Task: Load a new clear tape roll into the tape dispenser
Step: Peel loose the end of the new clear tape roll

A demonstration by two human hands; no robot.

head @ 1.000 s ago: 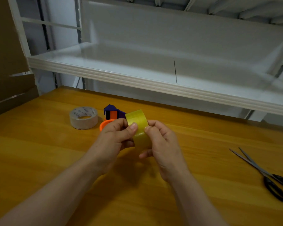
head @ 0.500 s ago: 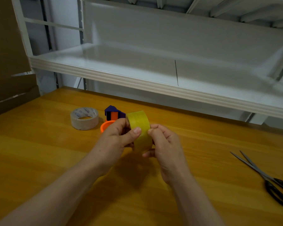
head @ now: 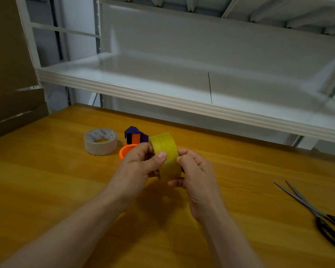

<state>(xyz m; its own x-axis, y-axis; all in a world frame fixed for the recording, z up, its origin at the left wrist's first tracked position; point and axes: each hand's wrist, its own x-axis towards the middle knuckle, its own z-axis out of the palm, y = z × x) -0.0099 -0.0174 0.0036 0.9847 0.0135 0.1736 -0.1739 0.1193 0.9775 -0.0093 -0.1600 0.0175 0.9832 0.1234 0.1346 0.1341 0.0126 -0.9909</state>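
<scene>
I hold a yellowish clear tape roll (head: 163,147) on edge above the wooden table (head: 46,180), between both hands. My left hand (head: 137,167) grips its left side, thumb pressed on the outer band. My right hand (head: 195,176) grips the right side, thumb tip against the band and fingers curled under the roll. Just behind my left hand lies the tape dispenser (head: 133,140), purple and orange with an orange round part; my hand hides part of it.
A second, whitish tape roll (head: 100,141) lies flat left of the dispenser. Black-handled scissors (head: 313,211) lie at the right edge. A white metal shelf (head: 162,95) overhangs the table's back. Cardboard (head: 10,74) leans at the far left.
Both hands have stayed on the roll with small shifts of the thumbs along the band. The roll sits a touch more upright and nearer the dispenser.
</scene>
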